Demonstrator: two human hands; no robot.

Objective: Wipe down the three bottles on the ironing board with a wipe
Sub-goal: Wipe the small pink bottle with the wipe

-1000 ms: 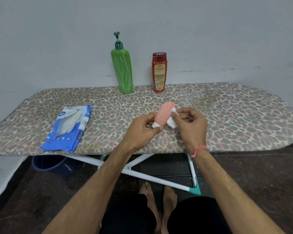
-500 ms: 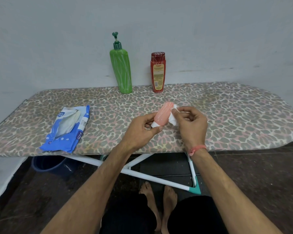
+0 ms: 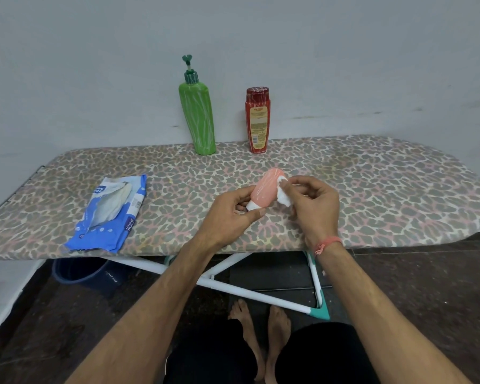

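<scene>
A small pink bottle [image 3: 266, 188] with a white cap is held tilted above the leopard-print ironing board [image 3: 372, 189]. My left hand [image 3: 230, 214] grips its cap end. My right hand [image 3: 313, 203] pinches a crumpled white wipe [image 3: 283, 194] against the bottle's right side. A tall green pump bottle [image 3: 198, 115] and a red bottle [image 3: 257, 120] stand upright at the board's back edge, against the wall.
An open blue wipes packet [image 3: 111, 212] lies on the board's left part. Below the board are its white legs [image 3: 247, 292], a dark blue bucket [image 3: 81, 273] at left, and my bare feet on a dark floor.
The wipe in my right hand has shifted slightly along the pink bottle's side. Both hands stay in nearly the same spot; the other bottles have not moved.
</scene>
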